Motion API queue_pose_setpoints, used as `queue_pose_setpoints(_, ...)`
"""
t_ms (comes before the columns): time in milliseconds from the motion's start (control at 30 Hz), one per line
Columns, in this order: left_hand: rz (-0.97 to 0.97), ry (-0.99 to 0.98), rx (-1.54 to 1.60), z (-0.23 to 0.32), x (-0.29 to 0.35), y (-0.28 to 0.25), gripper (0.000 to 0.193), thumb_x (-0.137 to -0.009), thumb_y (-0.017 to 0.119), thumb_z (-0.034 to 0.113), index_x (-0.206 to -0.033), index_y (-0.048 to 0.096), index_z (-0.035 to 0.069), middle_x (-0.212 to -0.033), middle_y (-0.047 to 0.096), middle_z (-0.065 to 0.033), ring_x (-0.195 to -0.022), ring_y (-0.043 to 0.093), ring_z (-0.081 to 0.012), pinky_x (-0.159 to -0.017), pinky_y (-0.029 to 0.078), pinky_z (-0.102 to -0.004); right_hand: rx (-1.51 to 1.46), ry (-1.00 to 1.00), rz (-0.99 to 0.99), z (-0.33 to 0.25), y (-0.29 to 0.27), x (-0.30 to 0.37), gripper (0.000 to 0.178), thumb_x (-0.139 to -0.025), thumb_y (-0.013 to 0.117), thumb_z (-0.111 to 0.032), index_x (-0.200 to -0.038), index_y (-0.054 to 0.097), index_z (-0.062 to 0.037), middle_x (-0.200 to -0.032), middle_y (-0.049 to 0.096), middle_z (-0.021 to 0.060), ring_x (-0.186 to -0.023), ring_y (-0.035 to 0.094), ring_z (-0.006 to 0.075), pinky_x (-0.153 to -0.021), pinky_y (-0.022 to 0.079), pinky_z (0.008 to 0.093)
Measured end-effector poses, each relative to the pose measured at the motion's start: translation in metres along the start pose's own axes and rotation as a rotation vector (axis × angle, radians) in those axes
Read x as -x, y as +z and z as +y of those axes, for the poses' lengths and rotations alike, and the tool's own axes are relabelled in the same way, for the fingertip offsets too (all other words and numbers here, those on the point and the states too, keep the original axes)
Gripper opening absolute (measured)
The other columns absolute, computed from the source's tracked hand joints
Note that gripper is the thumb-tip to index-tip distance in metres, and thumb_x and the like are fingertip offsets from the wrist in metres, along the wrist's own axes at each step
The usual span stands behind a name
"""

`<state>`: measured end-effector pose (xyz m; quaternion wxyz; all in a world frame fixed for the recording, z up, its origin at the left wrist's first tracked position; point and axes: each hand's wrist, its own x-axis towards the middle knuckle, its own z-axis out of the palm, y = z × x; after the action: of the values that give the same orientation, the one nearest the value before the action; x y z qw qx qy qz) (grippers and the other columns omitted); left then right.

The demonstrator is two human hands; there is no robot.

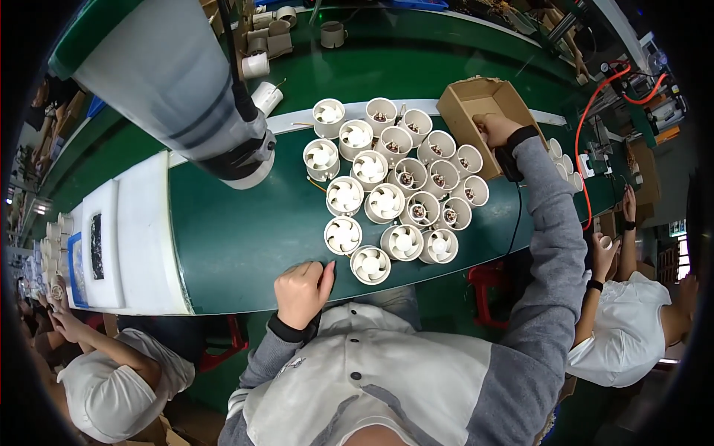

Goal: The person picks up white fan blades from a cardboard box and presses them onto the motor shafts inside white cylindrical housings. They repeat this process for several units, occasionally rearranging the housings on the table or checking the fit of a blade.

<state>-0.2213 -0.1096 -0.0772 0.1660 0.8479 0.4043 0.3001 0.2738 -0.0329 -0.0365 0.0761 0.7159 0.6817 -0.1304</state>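
My left hand [301, 292] rests at the near edge of the green table, its fingers curled into a loose fist with the thumb alongside; nothing shows in it. My right hand [497, 130] reaches into an open cardboard box [465, 111] at the far right. Its fingers are bent together inside, and what they hold, if anything, is hidden. Between my hands stand several off-white round fan housings. Those on the left and front have white fan blades [343, 235] fitted. Others, toward the right, are bladeless housings [407, 175] with wires and copper-coloured parts inside.
A large grey cylindrical machine [186, 89] hangs over the table's left. White foam sheets [126, 238] lie at the left end. A black cord [518, 215] drops beside my right sleeve. Co-workers sit on both sides, one in a white shirt [621, 327] at right.
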Motion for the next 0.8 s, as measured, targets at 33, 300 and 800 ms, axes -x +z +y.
queue_pose_setpoints(33,0.0,0.007,-0.007,0.0,0.0,-0.001,0.031,-0.077,0.067,0.012,-0.055,0.045,0.005,-0.051,0.046,-0.0099,-0.043,0.046,-0.0292,-0.041,0.033,-0.0376,-0.018,-0.001,-0.025,-0.001,-0.002,-0.005,0.048,-0.058,0.076,-0.012,-0.102,0.059,-0.0073,-0.09,0.062,0.0175,-0.085,0.06,0.0335,-0.074,0.048,0.0387)
queue_pose_setpoints(300,-0.006,-0.005,0.02,0.003,-0.003,0.001,0.032,-0.076,0.067,0.011,-0.055,0.044,0.004,-0.049,0.044,-0.0094,-0.042,0.044,-0.0288,-0.04,0.032,-0.0371,-0.284,0.108,0.249,0.004,-0.036,0.031,0.04,-0.072,0.073,-0.02,-0.106,0.057,-0.0052,-0.089,0.063,0.013,-0.083,0.061,0.0262,-0.072,0.048,0.0344)
queue_pose_setpoints(800,-0.013,0.025,0.015,0.0,-0.001,0.001,0.032,-0.078,0.067,0.011,-0.055,0.044,0.004,-0.05,0.044,-0.009,-0.042,0.043,-0.0271,-0.04,0.031,-0.0363,-2.126,-0.403,0.396,-0.173,-0.019,0.123,0.035,-0.098,0.043,-0.028,-0.123,0.045,-0.0042,-0.094,0.055,0.0058,-0.085,0.048,0.0171,-0.077,0.041,0.0277)
